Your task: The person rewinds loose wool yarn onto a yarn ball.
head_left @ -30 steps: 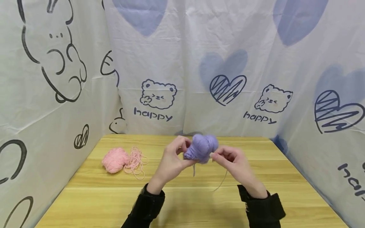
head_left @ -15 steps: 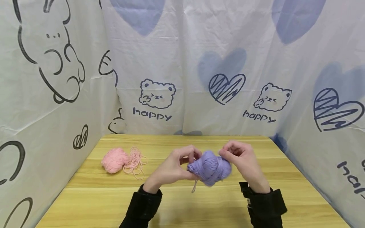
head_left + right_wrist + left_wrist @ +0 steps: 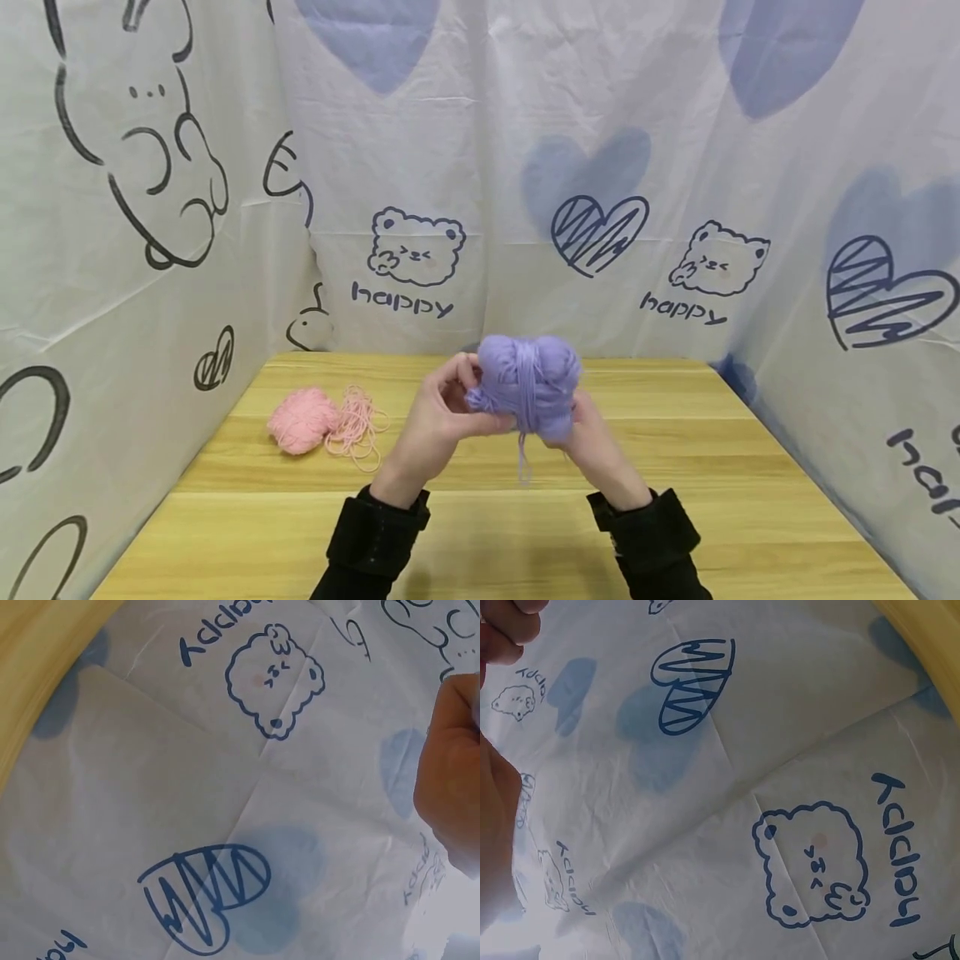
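Observation:
A ball of purple yarn (image 3: pixel 528 387) is held up over the table in the head view, with several strands wound round its middle. My left hand (image 3: pixel 435 421) grips its left end between thumb and fingers. A short loop of purple strand hangs below the ball. My right hand (image 3: pixel 600 446) is at the ball's right side, its fingertips hidden behind the yarn. Parts of the left hand (image 3: pixel 499 825) show at the edge of the left wrist view. In the right wrist view the right hand (image 3: pixel 454 776) appears with curled fingers, at the right edge.
On the left of the wooden table (image 3: pixel 480 533) lies a ball of pink yarn (image 3: pixel 303 421). Loose pink strands (image 3: pixel 357 429) spread beside it. Printed white curtains (image 3: pixel 510 167) stand behind the table and at both sides.
The right hand has moved from the ball's upper right down and behind its right side. The purple ball has turned and risen, showing its wound middle. The pink yarn stays put.

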A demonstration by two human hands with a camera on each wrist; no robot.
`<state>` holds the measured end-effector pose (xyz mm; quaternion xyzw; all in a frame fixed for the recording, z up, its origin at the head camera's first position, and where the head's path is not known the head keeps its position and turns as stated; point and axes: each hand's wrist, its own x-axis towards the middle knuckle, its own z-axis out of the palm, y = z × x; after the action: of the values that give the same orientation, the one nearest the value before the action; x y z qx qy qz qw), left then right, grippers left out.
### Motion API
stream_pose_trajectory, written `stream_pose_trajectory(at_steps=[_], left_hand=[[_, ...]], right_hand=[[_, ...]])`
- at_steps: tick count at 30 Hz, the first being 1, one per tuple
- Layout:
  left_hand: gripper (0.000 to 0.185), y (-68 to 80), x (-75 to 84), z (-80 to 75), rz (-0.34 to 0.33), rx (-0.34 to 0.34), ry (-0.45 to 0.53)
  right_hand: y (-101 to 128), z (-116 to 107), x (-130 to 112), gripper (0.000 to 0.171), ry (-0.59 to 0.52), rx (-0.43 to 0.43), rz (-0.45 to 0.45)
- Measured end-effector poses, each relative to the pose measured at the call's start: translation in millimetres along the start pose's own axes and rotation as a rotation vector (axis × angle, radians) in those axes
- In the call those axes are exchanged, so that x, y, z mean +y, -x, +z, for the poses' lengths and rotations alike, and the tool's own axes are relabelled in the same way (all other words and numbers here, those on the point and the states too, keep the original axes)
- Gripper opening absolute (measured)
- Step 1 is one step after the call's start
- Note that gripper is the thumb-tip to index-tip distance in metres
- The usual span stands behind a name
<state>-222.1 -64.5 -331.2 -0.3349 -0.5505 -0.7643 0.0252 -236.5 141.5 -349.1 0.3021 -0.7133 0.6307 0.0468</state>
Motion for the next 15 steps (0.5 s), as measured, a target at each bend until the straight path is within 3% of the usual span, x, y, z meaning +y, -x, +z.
stream_pose_trajectory(at_steps=[6, 11, 15], left_hand=[[0.042, -2.9, 1.7, 0.3, -0.008, 0.241, -0.080], [0.044, -5.5, -2.4, 0.8, 0.010, 0.331, -0.075], [0.041, -6.6, -6.0, 0.8, 0.048, 0.364, -0.160]], right_hand=[[-1.4, 4.9, -2.3, 0.027, 0.019, -0.161, 0.042], [1.7, 0.2, -9.1, 0.025, 0.104, -0.206, -0.008], [6.9, -7.6, -21.1, 0.018, 0.142, -0.203, 0.002]])
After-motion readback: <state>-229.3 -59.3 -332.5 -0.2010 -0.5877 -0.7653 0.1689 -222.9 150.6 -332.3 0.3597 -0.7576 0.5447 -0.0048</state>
